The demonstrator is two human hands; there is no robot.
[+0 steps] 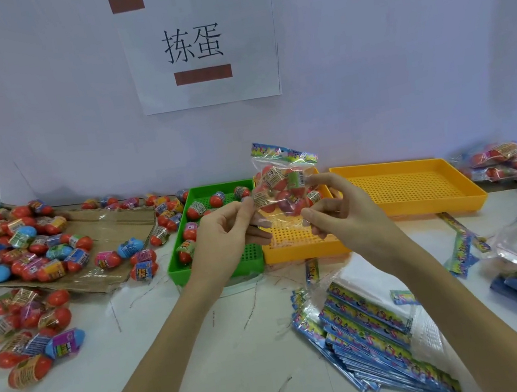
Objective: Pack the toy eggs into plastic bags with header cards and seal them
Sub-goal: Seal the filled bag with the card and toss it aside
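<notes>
White table and white backdrop frame the work. Both hands hold one filled bag (285, 191) aloft: the left hand (225, 231) pinches its lower left edge, the right hand (337, 210) pinches the open clear flap beneath the eggs. Its header card (284, 152) points away from the grip. Just below sits a yellow tray (302, 246), with a green tray (213, 260) beside the left hand. Since the mouth seems to hang downward, a loosened pinch would likely spill eggs into the trays; a crooked fold could seal badly.

Filled bags (513, 167) at far right blurred, partly cut by frame edge. Egg count inside held bag (286, 188) obscured by plastic glare and fingers (316, 217).
</notes>
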